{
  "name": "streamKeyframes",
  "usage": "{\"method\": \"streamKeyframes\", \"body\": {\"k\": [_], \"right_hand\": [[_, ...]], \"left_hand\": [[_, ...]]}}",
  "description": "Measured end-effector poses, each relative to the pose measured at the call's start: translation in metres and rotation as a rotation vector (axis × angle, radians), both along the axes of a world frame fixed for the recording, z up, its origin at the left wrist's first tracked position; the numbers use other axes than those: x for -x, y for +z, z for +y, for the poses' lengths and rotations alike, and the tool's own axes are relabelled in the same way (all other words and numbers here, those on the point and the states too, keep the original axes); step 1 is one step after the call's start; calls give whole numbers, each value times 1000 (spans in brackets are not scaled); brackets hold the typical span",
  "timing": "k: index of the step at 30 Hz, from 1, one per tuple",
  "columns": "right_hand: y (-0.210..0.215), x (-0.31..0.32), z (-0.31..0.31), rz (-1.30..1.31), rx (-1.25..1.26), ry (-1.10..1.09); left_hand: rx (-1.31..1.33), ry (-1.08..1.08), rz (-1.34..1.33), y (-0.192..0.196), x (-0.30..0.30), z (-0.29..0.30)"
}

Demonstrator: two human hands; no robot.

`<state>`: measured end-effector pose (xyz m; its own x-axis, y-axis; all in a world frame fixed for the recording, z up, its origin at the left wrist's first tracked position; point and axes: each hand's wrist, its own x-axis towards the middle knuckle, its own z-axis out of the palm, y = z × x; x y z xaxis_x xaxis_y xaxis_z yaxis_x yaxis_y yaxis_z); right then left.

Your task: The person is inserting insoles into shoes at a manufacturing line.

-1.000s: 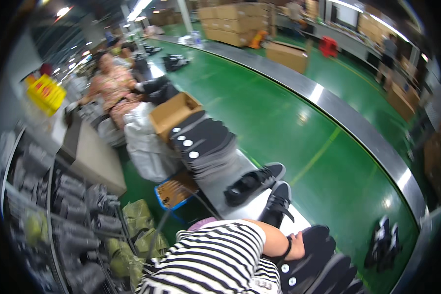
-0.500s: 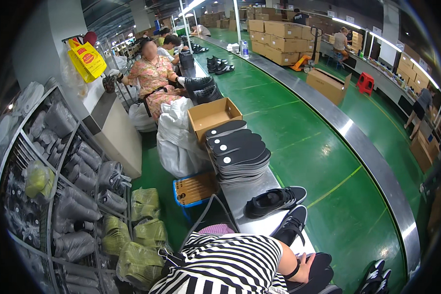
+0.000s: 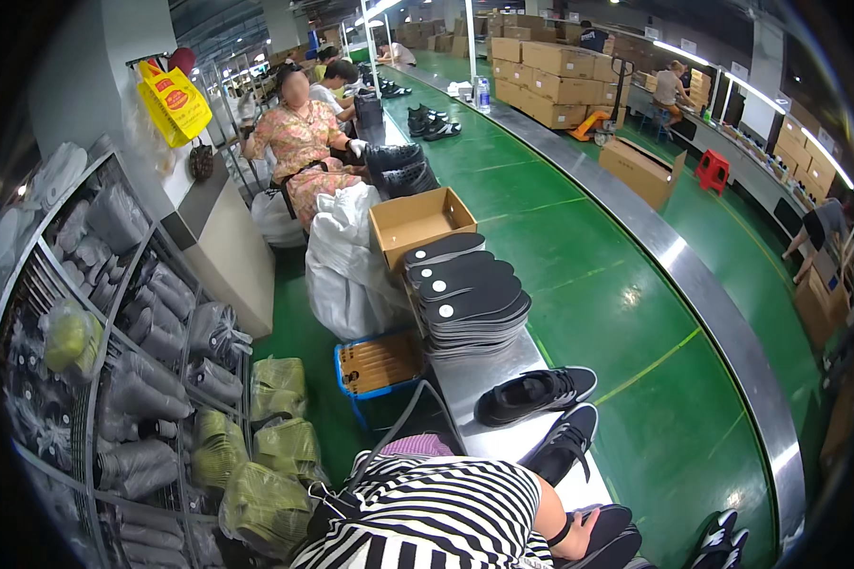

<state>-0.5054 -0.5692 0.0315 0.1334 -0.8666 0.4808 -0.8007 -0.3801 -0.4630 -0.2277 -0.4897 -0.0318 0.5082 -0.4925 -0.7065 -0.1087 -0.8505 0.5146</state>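
Observation:
My left arm comes out of a black-and-white striped sleeve, with a dark band at the wrist. At the lower edge, my left hand [image 3: 576,535] has its fingers closed over the edge of a black insole [image 3: 609,531] on a small pile, which the frame cuts off. Just beyond the hand, a black lace-up shoe [image 3: 565,446] lies on the metal bench [image 3: 498,441]. A second black shoe [image 3: 533,394] with a pale sole rests farther up. My right hand is out of sight.
Stacked black insoles [image 3: 479,318] and an open carton [image 3: 422,228] occupy the bench farther off. A shelving rack [image 3: 95,417] with plastic-wrapped goods stands left, near a blue-rimmed crate [image 3: 380,365]. A co-worker [image 3: 304,142] sits beyond. Shoes [image 3: 716,541] lie at lower right on the green surface.
My left hand has shifted slightly over the insoles, and its fingers look more drawn in. The co-worker has pulled one arm back from the small dark bag by the pillar.

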Motion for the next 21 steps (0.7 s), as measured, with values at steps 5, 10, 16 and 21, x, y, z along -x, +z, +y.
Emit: {"method": "streamKeyframes", "body": {"k": [5, 10, 16, 21], "right_hand": [[5, -28, -8, -29, -8, 65], [24, -49, 8, -60, -3, 76], [56, -74, 51, -59, -17, 73], [86, -186, 139, -39, -292, 354]], "left_hand": [[105, 1, 156, 62, -32, 12], [292, -58, 333, 121, -48, 33], [759, -219, 531, 98, -108, 74], [1191, -178, -69, 90, -187, 121]]}}
